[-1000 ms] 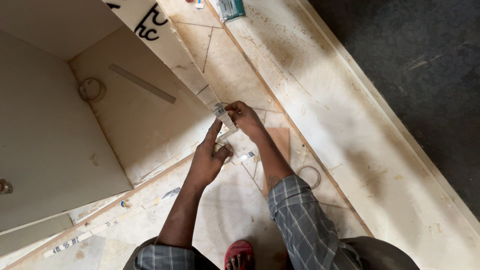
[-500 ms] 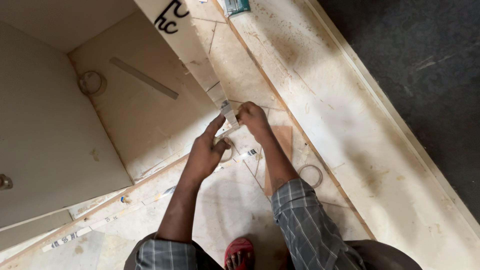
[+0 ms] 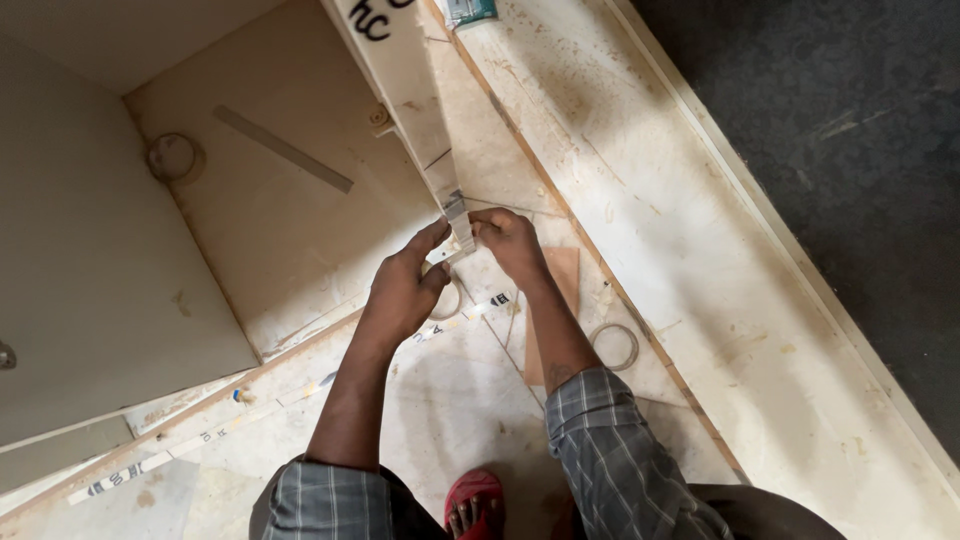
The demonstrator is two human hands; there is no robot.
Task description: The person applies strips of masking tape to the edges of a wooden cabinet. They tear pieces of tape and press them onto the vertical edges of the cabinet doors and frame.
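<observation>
the fingers of the left hand and the right hand pinch a thin pale edge strip between them at the near end of the upright board; the strip lies against that board's edge; a tape roll rests on the floor panel by the right forearm; a second roll and a flat bar lie inside the open cabinet; a red sandal shows below.

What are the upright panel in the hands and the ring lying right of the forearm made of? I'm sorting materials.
The upright panel looks like laminated board: smooth pale faces, a raw tan edge. Both the left hand and the right hand pinch its near end. The ring looks like a thin roll of pale edge tape, though that is uncertain.
</observation>
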